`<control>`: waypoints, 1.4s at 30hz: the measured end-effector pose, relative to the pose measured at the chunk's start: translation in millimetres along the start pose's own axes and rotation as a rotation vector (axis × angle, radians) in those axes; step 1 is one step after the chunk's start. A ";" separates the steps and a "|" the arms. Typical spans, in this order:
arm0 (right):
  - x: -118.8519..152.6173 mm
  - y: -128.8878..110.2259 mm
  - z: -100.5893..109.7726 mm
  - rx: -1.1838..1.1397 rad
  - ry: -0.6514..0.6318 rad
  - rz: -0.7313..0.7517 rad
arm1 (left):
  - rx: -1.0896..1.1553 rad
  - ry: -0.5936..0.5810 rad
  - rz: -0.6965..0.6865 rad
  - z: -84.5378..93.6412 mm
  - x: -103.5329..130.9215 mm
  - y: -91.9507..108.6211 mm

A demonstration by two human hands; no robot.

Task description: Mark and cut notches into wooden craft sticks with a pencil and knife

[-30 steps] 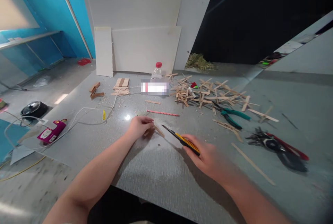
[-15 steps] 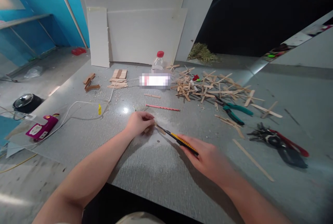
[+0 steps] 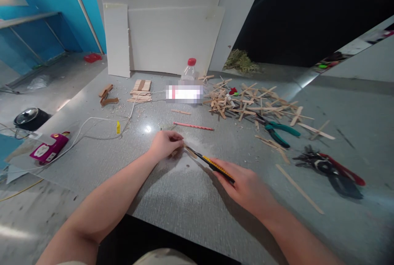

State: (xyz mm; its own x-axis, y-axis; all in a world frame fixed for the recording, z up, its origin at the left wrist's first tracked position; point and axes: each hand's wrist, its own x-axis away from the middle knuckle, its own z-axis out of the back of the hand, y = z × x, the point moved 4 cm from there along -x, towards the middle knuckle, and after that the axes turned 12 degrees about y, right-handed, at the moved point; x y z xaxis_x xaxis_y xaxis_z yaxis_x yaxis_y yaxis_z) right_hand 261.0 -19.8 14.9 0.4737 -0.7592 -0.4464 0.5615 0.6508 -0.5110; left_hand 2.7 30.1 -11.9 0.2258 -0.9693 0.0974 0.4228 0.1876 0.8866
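Note:
My right hand [image 3: 238, 179] is closed round a yellow and black utility knife [image 3: 217, 167]. Its blade points up and left, to the fingertips of my left hand. My left hand [image 3: 168, 145] pinches a wooden craft stick [image 3: 191, 153] low over the grey table; most of the stick is hidden by the fingers and the knife. The blade lies against the stick or very close to it; I cannot tell which. Beyond my hands lie a pink pencil [image 3: 193, 126] and a short piece of craft stick [image 3: 181, 112].
Glued craft sticks [image 3: 246, 101] pile up at the back right, near green-handled pliers [image 3: 278, 131]. A red and black tool [image 3: 331, 170] and a loose stick [image 3: 300, 189] lie right. Bundled sticks [image 3: 141, 86], a bottle [image 3: 190, 70], a white cable [image 3: 92, 119] and a purple power socket [image 3: 49, 149] stand further off.
Both hands stay almost in place, the knife still at the stick. The view has shifted very slightly.

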 end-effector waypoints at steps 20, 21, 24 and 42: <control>4.4 -22.8 -7.2 0.199 -0.027 0.070 | -0.007 -0.154 0.140 -14.5 -0.1 -11.8; 4.3 -22.8 -7.5 0.207 -0.029 0.073 | -0.007 -0.155 0.142 -14.8 -0.3 -11.9; 3.6 -23.6 -7.6 0.231 -0.031 0.087 | 0.002 -0.153 0.145 -15.5 -0.8 -12.3; 0.9 -16.0 0.3 0.314 0.148 0.174 | 0.142 0.100 -0.150 -2.8 10.6 13.2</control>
State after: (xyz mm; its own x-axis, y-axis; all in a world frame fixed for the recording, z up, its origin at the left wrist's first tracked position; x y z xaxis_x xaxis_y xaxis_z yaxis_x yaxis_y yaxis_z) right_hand 252.7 -30.9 22.9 0.4901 -0.6129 -0.6199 0.6725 0.7182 -0.1784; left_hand 13.2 22.7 -0.5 0.2584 -0.9628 -0.0792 0.3316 0.0113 0.9434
